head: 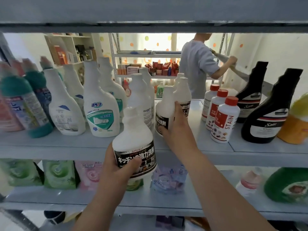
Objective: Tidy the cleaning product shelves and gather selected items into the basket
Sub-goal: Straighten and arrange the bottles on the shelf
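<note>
While left hand point(115, 170) grips a white bottle point(133, 139), right hand point(176, 124) clasps a second bottle point(164, 105).
Red-capped bottles point(224, 120) stand near on its right, a tall bottle point(140, 94) just beside, left.

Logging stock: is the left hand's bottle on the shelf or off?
Off: the left hand grips the bottle in front of the shelf edge.

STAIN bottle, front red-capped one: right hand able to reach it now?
Likely yes, once freed: the STAIN bottle stands near the shelf front, nothing between. The right hand grips a white black-labelled bottle and must release it first.
</note>
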{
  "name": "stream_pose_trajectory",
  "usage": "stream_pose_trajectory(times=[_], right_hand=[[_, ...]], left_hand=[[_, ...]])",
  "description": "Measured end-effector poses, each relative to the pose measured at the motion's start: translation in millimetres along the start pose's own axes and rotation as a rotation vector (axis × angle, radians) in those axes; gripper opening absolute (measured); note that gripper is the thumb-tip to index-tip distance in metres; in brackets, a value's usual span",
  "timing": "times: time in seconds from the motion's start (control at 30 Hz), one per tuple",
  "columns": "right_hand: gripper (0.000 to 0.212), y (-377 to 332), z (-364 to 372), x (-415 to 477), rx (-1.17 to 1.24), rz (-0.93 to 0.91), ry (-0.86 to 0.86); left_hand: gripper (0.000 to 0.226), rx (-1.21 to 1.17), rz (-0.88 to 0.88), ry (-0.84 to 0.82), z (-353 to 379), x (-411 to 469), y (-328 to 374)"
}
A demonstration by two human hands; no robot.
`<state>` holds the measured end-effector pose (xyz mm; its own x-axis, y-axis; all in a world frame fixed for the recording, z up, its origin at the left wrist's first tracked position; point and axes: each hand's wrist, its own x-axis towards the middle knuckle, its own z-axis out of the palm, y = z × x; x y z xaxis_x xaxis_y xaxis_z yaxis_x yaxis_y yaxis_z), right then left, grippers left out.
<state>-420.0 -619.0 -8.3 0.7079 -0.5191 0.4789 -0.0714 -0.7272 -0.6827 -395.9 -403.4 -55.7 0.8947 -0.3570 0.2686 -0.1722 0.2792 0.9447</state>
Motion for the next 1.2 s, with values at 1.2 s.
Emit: stream_pose_trajectory(times=[1.2], right_hand=[[0.043,-15.5,-20.6,-251.8,0.832,0.481,-0.183]], left_hand=[[0.038,-0.243,-0.569,-0.274,-12.6,-143.1,-6.2]])
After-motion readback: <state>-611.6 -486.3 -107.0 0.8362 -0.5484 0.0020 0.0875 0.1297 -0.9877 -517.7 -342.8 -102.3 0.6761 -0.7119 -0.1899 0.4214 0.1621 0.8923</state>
